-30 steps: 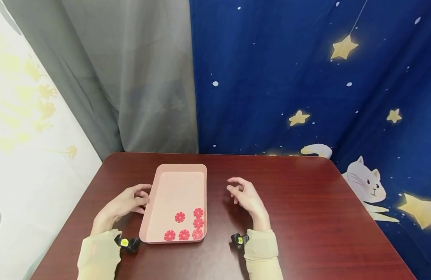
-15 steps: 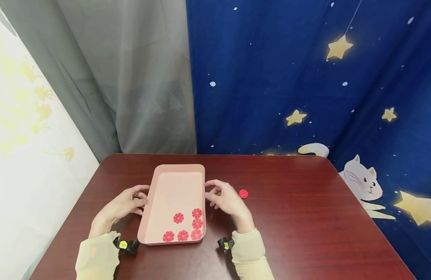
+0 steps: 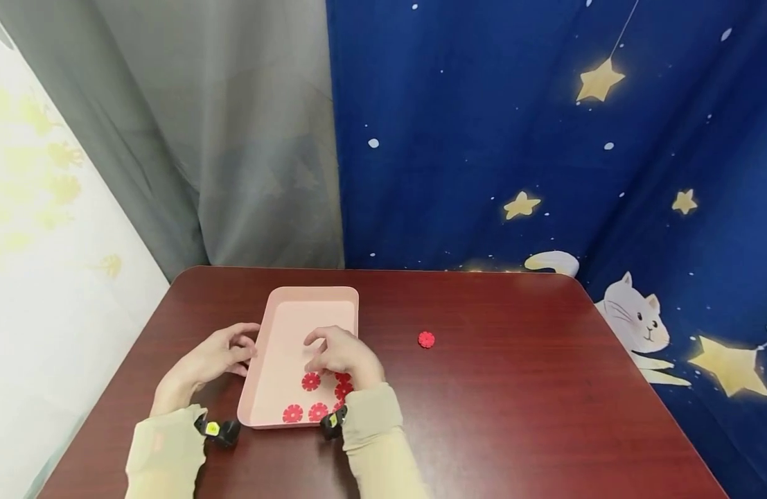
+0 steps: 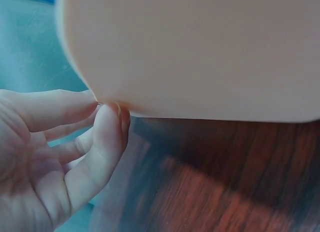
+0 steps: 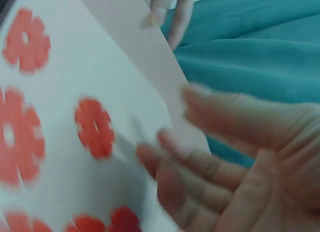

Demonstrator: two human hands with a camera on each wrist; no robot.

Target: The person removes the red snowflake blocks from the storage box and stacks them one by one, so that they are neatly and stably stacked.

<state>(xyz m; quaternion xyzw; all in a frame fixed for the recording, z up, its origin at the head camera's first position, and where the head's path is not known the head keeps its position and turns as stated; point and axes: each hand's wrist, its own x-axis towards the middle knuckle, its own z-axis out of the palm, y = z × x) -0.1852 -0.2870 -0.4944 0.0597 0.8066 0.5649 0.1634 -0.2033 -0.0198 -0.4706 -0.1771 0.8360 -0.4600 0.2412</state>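
Observation:
A pink rectangular tray [image 3: 286, 333] lies on the table with several red notched plastic discs [image 3: 311, 381] inside, mostly along its near and right sides. My left hand [image 3: 217, 357] pinches the tray's left wall; the left wrist view shows thumb and index finger meeting at the rim. Over the tray's middle is my right hand [image 3: 342, 357], its fingers loosely bent around nothing. In the right wrist view, its thumb stands apart from the fingers, close beyond one loose disc [image 5: 95, 127]. My right wrist and hand cover some of the discs at the right side.
A single red disc [image 3: 426, 339] sits on the dark wooden table [image 3: 514, 388], right of the tray. Behind the table hang a grey curtain [image 3: 271, 138] and a blue starry one [image 3: 433, 138]. Black cameras are strapped to both wrists.
My right hand has moved left from the table, past the tray's right wall, to over its inside. The disc on the table has come into sight. My left hand has stayed at the tray.

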